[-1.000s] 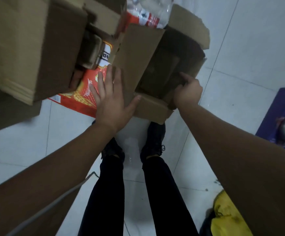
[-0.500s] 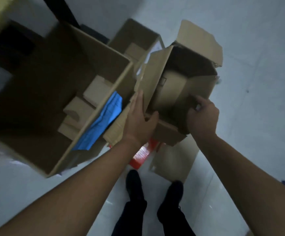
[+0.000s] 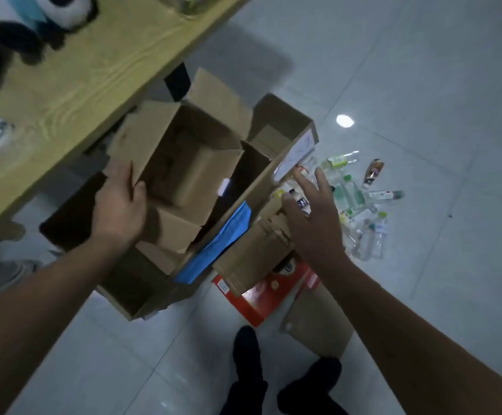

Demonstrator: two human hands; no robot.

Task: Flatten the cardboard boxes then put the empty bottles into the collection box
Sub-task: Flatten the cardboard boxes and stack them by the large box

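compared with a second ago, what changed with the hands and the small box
The right hand let go of the small box and now hangs open, fingers spread, toward the bottles. The small box moved left over the large box opening. The left hand still grips its flap.

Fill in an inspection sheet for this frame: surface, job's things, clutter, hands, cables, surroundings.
Surface: pale tiled floor.
Job's things: open small box, not flattened, in or over the open big box; bottles scattered on the floor to its right; flat cardboard beside the big box.
Clutter: red carton under the flat cardboard; blue sheet on the big box's wall.
Hands: left hand grips the small box's flap; right hand open, fingers spread, holding nothing.
Cables: nothing seen.
Surroundings: wooden table with a plush toy; the person's dark shoes.
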